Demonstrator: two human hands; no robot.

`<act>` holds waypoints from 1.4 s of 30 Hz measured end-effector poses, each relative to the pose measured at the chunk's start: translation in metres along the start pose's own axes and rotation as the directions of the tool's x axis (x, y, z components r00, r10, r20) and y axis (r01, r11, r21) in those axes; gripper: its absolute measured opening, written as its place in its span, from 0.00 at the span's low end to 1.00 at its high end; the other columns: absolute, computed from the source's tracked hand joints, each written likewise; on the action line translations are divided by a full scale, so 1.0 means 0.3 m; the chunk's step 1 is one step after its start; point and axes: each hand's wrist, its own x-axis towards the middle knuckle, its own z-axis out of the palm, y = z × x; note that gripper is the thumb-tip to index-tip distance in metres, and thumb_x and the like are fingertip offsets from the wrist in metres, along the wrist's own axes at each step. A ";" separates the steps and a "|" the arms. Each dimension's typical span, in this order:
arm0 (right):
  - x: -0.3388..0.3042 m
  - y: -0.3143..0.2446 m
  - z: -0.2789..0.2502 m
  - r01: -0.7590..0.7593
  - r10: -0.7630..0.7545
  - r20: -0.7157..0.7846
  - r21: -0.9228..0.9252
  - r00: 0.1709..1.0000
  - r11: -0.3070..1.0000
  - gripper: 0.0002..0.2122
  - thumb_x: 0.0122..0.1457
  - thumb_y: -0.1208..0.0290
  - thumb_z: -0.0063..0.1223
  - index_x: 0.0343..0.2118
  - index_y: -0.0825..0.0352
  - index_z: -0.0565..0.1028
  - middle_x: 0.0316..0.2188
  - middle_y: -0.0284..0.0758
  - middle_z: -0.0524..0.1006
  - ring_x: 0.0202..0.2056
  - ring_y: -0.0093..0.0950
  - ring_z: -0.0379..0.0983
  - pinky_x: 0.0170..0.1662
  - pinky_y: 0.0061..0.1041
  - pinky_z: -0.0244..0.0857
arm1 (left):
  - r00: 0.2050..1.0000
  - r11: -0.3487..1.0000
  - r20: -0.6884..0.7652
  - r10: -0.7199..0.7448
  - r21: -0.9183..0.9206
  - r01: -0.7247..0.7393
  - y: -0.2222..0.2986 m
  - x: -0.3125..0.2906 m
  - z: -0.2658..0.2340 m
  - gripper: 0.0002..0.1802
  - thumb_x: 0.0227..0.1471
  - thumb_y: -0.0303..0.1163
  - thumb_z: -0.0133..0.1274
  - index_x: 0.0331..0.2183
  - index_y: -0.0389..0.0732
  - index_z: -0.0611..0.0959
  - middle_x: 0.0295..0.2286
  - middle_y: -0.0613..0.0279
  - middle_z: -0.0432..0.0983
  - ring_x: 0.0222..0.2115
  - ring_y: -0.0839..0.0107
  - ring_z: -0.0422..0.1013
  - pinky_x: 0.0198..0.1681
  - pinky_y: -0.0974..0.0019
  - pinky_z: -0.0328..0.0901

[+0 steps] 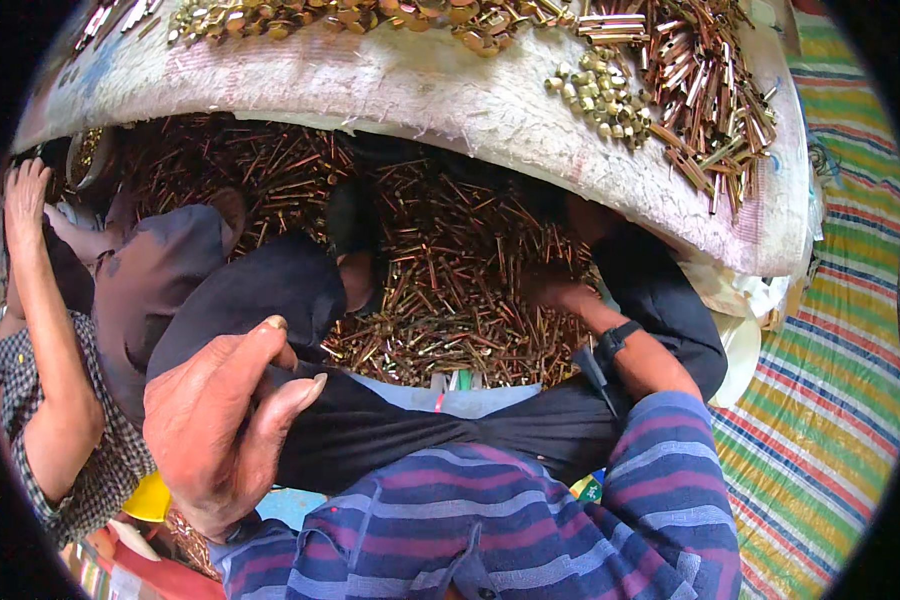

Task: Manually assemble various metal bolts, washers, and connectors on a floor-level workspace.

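Observation:
My left hand (215, 425) is raised over my left thigh. Its thumb and index finger stand apart with nothing visible between them, and the other fingers curl underneath. My right hand (560, 292) reaches down between my knees into a heap of copper-coloured metal tubes (440, 330). Shadow hides its fingers, so I cannot make out what they touch. A dark band circles the right wrist, and a slim dark object (595, 378) lies beside it on my thigh.
Ahead is a cloth-covered table edge (370, 85) bearing round copper-coloured pieces (420, 15), small pale metal caps (605, 97) and more tubes (705, 90). A co-worker's arm (55, 350) is close on my left. A striped sheet (820, 400) covers the floor at right.

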 end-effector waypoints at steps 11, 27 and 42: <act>0.036 -0.068 -0.309 -0.027 0.145 -0.865 0.150 0.480 0.988 0.19 0.58 0.60 0.51 0.48 0.67 0.74 0.47 0.53 0.72 0.50 0.50 0.67 0.56 0.48 0.61 | 1.000 0.997 0.030 -0.004 0.083 0.001 0.004 0.028 0.020 0.24 0.37 0.22 0.68 0.40 0.27 0.79 0.22 0.52 0.76 0.18 0.66 0.71 0.23 0.69 0.66; 0.115 -0.431 -0.288 -0.042 0.166 -0.573 0.224 0.803 0.974 0.38 0.54 0.43 0.56 0.63 0.62 0.62 0.61 0.50 0.62 0.62 0.47 0.57 0.66 0.45 0.49 | 0.992 0.993 0.124 -0.024 0.117 0.009 0.031 0.041 0.041 0.27 0.35 0.22 0.69 0.41 0.26 0.79 0.22 0.51 0.76 0.19 0.64 0.74 0.23 0.69 0.67; 0.177 -0.538 -0.083 0.149 0.062 -0.472 0.395 0.879 0.906 0.41 0.53 0.47 0.58 0.59 0.79 0.59 0.35 0.57 0.77 0.39 0.51 0.76 0.45 0.45 0.69 | 0.996 0.992 0.074 0.040 0.117 -0.049 0.076 0.021 0.026 0.27 0.34 0.25 0.69 0.39 0.27 0.80 0.21 0.52 0.76 0.18 0.64 0.74 0.22 0.70 0.66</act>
